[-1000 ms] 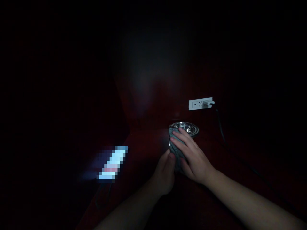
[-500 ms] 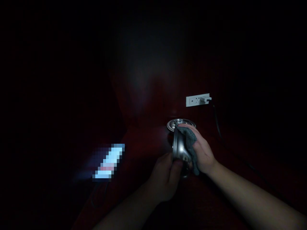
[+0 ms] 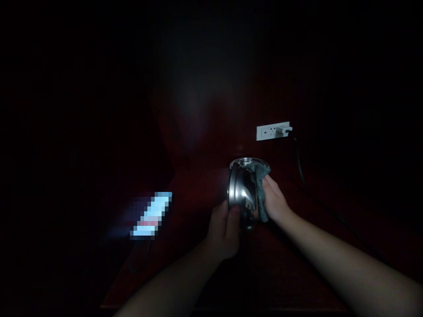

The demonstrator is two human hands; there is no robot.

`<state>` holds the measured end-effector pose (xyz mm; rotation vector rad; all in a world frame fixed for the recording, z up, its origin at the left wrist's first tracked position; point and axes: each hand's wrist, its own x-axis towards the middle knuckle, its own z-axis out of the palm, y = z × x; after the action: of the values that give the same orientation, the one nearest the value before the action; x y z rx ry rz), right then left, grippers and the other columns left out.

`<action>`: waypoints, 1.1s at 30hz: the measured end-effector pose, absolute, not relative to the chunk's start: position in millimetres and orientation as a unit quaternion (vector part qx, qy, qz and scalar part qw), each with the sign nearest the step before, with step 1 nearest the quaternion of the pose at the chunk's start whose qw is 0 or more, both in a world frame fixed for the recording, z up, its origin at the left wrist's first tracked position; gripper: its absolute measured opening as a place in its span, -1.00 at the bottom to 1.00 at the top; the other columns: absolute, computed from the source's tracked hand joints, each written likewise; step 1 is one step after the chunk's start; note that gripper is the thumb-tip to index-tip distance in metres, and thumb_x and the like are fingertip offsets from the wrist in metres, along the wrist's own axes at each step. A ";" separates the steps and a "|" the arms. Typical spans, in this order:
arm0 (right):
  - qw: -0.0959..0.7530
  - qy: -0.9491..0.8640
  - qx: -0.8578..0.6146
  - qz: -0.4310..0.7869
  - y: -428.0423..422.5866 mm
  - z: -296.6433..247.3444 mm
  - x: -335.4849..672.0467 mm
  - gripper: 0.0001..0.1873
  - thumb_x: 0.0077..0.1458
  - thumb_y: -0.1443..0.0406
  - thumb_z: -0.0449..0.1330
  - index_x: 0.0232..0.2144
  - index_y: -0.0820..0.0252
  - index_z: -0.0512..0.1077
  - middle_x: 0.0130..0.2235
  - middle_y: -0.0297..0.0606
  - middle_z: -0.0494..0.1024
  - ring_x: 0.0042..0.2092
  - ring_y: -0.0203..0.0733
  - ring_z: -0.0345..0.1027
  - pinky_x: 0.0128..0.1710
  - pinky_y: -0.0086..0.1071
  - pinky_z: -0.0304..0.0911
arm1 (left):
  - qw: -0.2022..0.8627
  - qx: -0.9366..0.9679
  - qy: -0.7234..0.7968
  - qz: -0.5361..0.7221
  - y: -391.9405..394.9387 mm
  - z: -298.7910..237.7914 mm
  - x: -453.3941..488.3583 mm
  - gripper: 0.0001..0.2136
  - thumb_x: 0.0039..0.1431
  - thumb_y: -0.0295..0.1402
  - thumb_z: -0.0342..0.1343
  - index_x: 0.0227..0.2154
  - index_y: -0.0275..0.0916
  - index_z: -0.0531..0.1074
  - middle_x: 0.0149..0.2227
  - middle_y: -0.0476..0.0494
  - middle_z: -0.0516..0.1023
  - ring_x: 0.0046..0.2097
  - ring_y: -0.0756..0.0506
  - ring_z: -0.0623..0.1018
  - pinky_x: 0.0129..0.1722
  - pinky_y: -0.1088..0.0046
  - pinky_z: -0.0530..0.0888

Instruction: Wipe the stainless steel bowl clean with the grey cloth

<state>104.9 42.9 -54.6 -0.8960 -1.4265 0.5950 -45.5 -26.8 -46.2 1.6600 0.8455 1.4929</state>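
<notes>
A shiny steel bowl [image 3: 243,189] is tipped on its side, its rim facing left. My left hand [image 3: 224,231] grips it at the lower left, the thumb on its outer wall. Against the bowl's right side, my right hand [image 3: 275,200] presses a grey-green cloth [image 3: 262,198]; some of its fingers are hidden behind the cloth. Just behind the bowl lies a round metal lid or plate [image 3: 246,160], partly covered by the bowl and cloth.
A lit, pixelated phone-like screen [image 3: 153,215] lies at the left, a thin cord [image 3: 139,264] below it. On the back panel is a white socket strip [image 3: 272,131] with a plug; its black cable [image 3: 299,163] runs down to the right. The dark red tabletop [image 3: 191,198] fades into darkness.
My right hand and the cloth have moved from the bowl's upper rim down to its right side. The bowl has turned, showing more of its outer wall. The view has shifted slightly.
</notes>
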 end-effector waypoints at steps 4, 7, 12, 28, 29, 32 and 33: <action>0.608 -0.628 -0.384 0.296 47.8 -56.5 104.4 -0.58 0.16 0.05 -0.04 -0.09 0.13 0.39 -0.09 -0.22 0.51 -0.01 -0.08 0.35 0.02 -0.18 0.22 | 0.370 0.582 0.337 0.641 -21.2 -49.4 -46.5 -0.71 0.20 -0.17 -0.06 -0.44 -0.23 0.45 -0.50 -0.08 0.47 -0.48 -0.01 0.38 -0.48 0.50 0.29; 0.598 -0.613 -0.383 0.347 51.5 -60.5 103.4 -0.59 0.11 0.06 0.04 -0.06 0.12 0.38 -0.09 -0.23 0.52 0.00 -0.06 0.35 0.01 -0.16 0.23 | 0.378 0.515 0.345 0.687 -15.8 -49.2 -46.7 -0.68 0.18 -0.12 -0.05 -0.48 -0.24 0.43 -0.54 -0.05 0.43 -0.50 0.00 0.37 -0.50 0.51 0.29; 0.581 -0.529 -0.334 0.521 52.2 -67.4 98.9 -0.57 0.07 0.08 0.12 -0.02 0.05 0.34 -0.09 -0.28 0.54 -0.09 -0.13 0.43 -0.08 -0.24 0.33 | 0.380 0.446 0.379 0.716 -5.1 -43.5 -48.0 -0.66 0.19 -0.11 -0.07 -0.52 -0.24 0.39 -0.54 -0.03 0.44 -0.49 0.01 0.40 -0.48 0.51 0.32; 0.575 -0.409 -0.346 0.618 45.9 -56.9 95.8 -0.69 0.04 0.06 0.13 -0.24 0.09 0.42 -0.34 -0.27 0.59 -0.23 -0.05 0.47 -0.24 -0.18 0.37 | 0.253 0.867 0.218 0.371 16.1 -70.3 -49.2 -0.62 0.10 -0.26 0.09 0.01 -0.15 0.38 0.11 -0.16 0.38 0.15 -0.19 0.32 0.20 0.16 0.15; 0.572 -0.414 -0.347 0.617 46.3 -58.2 95.6 -0.68 0.04 0.05 0.13 -0.23 0.09 0.42 -0.32 -0.26 0.59 -0.21 -0.04 0.46 -0.24 -0.17 0.37 | 0.245 0.871 0.219 0.364 16.9 -69.3 -49.3 -0.61 0.10 -0.27 0.09 0.03 -0.16 0.37 0.12 -0.17 0.36 0.15 -0.20 0.32 0.20 0.15 0.15; 0.570 -0.434 -0.343 0.607 48.6 -61.8 95.9 -0.64 0.04 0.02 0.12 -0.20 0.10 0.41 -0.26 -0.24 0.58 -0.13 -0.02 0.44 -0.18 -0.15 0.35 | 0.241 0.873 0.222 0.363 17.3 -68.4 -49.5 -0.64 0.13 -0.31 0.05 0.01 -0.16 0.39 0.10 -0.17 0.39 0.15 -0.20 0.33 0.21 0.15 0.15; 0.571 -0.443 -0.341 0.601 49.6 -62.8 96.2 -0.62 0.04 0.01 0.12 -0.18 0.09 0.41 -0.24 -0.24 0.57 -0.11 -0.03 0.43 -0.15 -0.14 0.34 | 0.251 0.866 0.224 0.370 16.8 -69.0 -49.6 -0.66 0.14 -0.33 0.04 0.00 -0.15 0.40 0.09 -0.16 0.40 0.15 -0.20 0.33 0.21 0.15 0.14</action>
<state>96.2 49.6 -62.8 -0.7995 -1.0383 1.4100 -49.6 16.8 -69.0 2.3572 0.6089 1.0070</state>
